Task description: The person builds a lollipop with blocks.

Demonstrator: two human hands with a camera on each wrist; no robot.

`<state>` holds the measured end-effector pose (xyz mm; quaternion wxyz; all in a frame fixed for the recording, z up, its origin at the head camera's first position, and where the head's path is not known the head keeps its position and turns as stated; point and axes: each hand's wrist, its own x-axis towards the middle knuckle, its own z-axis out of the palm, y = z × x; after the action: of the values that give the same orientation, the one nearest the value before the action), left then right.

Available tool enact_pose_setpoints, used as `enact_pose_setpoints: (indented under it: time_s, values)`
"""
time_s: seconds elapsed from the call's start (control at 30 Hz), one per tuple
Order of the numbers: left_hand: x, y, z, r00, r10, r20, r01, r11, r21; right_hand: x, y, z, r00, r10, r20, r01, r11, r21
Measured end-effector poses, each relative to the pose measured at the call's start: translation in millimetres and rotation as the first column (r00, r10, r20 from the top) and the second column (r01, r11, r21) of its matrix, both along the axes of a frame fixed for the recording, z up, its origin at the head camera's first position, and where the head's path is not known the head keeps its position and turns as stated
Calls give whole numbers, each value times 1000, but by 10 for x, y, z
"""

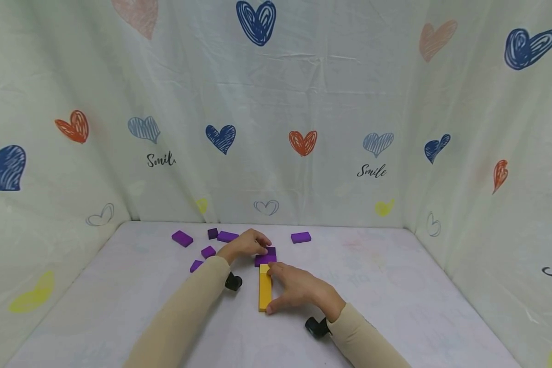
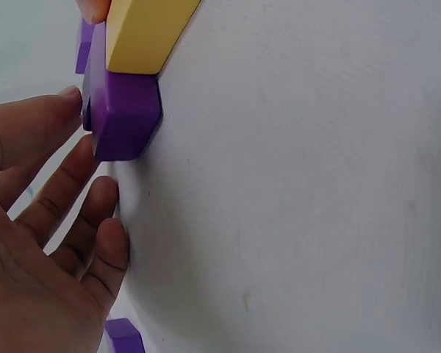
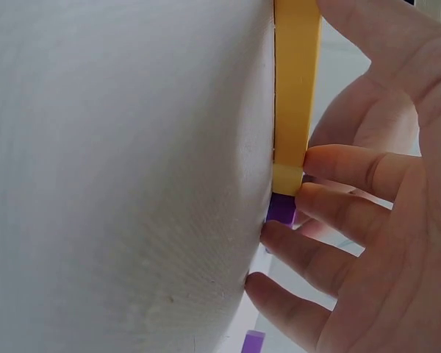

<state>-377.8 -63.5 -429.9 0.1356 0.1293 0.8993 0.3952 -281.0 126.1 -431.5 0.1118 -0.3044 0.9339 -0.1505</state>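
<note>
In the head view, a long yellow block (image 1: 265, 291) lies lengthwise on the table, with a paler section at its far end. A purple block (image 1: 263, 261) sits crosswise against that end, and a darker purple block (image 1: 271, 251) stands just behind. My left hand (image 1: 247, 244) pinches the darker block between thumb and index finger, its other fingers loosely bent. Along the yellow block's right side lies my right hand (image 1: 299, 286), thumb at the near end. In the right wrist view, its extended fingers (image 3: 353, 169) touch the yellow block's side and the purple block (image 3: 281, 209).
Left of the hands lie several loose purple blocks, among them one at far left (image 1: 182, 238), a dark one (image 1: 212, 233) and a smaller one (image 1: 208, 251). Another purple block (image 1: 301, 237) lies at the back right. A heart-printed curtain (image 1: 267, 102) encloses the white table (image 1: 395, 286).
</note>
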Motion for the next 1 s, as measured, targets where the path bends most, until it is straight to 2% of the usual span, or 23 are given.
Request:
enact_pose_setpoints:
  time_s: [0.1, 0.33, 0.4, 0.5, 0.7, 0.83, 1.0]
  values:
    - [28, -79, 44, 1000, -5, -16, 5, 1000, 16, 2, -2, -2, 1000, -14, 9, 14, 1000, 0]
    - [91, -374, 176, 993, -61, -101, 68, 996, 65, 8, -12, 9, 1000, 1, -9, -1, 1000, 6]
    - [132, -458, 223, 993, -47, -108, 54, 996, 70, 9, -16, 19, 1000, -5, -8, 5, 1000, 10]
    - [203, -593, 278, 987, -34, -155, 43, 998, 55, 14, -22, 26, 1000, -22, 3, 22, 1000, 13]
    - [316, -887, 285, 969, -11, -245, 22, 999, 44, 31, -25, 16, 999, -38, 21, 38, 999, 7]
    - [333, -1077, 260, 968, 29, -250, -5, 995, 96, 34, -23, 5, 1000, -26, 3, 26, 1000, 7]
    - [294, -1275, 202, 964, 85, -251, -44, 986, 162, 42, -23, 2, 1000, -12, -12, 12, 1000, 7]
